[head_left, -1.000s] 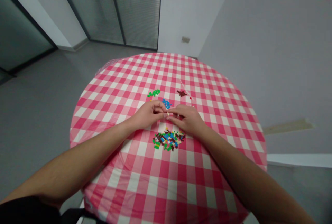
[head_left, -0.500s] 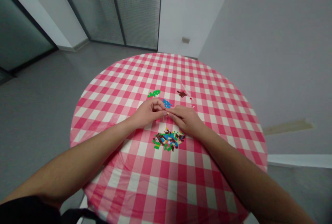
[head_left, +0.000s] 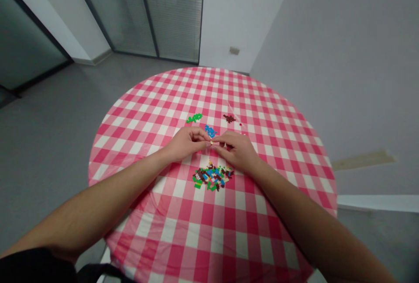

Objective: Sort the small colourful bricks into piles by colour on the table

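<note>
**A:** What sort of room is this?

**B:** A plain one: a grey floor [head_left: 42,112], a white wall [head_left: 343,56] on the right, and a glass partition with blinds [head_left: 173,12] straight ahead.

**A:** And in the middle of it?

**B:** A round tabletop [head_left: 212,226] under a pink-and-white gingham cloth, with the person's two bare forearms reaching across it from the near side.

**A:** What's lying on it?

**B:** Small plastic bricks, in four lots. The largest is a mixed pile [head_left: 212,177] of brown, green, blue and white, just nearer the person than the hands. On the far side sit a blue cluster [head_left: 210,131], right by the hands, then a green cluster [head_left: 194,118] and a brown cluster [head_left: 229,119].

**A:** Where are the hands?

**B:** Over the cloth, between the mixed pile and the blue cluster, meeting at the fingertips. The left hand [head_left: 186,144] is curled nearly closed, pinching a tiny cream-coloured piece [head_left: 211,142]. The right hand [head_left: 236,152] is partly closed, its fingers angled in to grip that same piece from the other side.

**A:** What exactly is the piece?

**B:** I can't tell. It's very small, and the fingers hide most of it.
</note>
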A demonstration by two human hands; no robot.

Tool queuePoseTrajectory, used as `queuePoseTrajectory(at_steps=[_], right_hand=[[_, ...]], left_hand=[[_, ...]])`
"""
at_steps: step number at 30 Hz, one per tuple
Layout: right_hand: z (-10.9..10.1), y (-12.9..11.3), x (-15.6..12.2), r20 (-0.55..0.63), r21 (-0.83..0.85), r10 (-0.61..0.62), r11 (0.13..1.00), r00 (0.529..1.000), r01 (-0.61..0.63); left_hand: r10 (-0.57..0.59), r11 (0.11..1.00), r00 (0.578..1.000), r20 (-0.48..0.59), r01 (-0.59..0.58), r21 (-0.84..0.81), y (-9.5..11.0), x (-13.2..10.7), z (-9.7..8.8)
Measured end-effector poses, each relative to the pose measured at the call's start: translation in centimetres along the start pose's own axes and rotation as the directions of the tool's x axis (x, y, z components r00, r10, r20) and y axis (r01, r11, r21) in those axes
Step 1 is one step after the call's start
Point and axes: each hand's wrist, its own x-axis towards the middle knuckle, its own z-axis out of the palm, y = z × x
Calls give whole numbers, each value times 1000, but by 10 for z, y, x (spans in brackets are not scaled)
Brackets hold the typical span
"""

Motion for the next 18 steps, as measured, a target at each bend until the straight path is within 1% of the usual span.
queuePoseTrajectory(at_steps=[4,8,11,14,15,18], right_hand=[[-1,1,0,4,-11,4,1000,1000,-4],[-4,3,1,-38,-64,32,997,999,-34],[-9,10,2,-98,-116,97,987,990,-108],[-17,22,2,-135,-166,200,961,970,-221],[-20,28,1,-136,-181,241,948,961,-263],[-29,40,0,-85,-237,346,904,934,-356]], left_hand=[[0,1000,1000,17,0,11,-1,0,0],[15,1000,999,32,-15,4,1,-1,0],[16,1000,999,36,-16,6,3,-1,0],[7,1000,999,35,-7,2,4,-2,0],[8,1000,999,33,-8,0,4,-2,-1],[14,1000,1000,26,-14,5,3,-2,-1]])
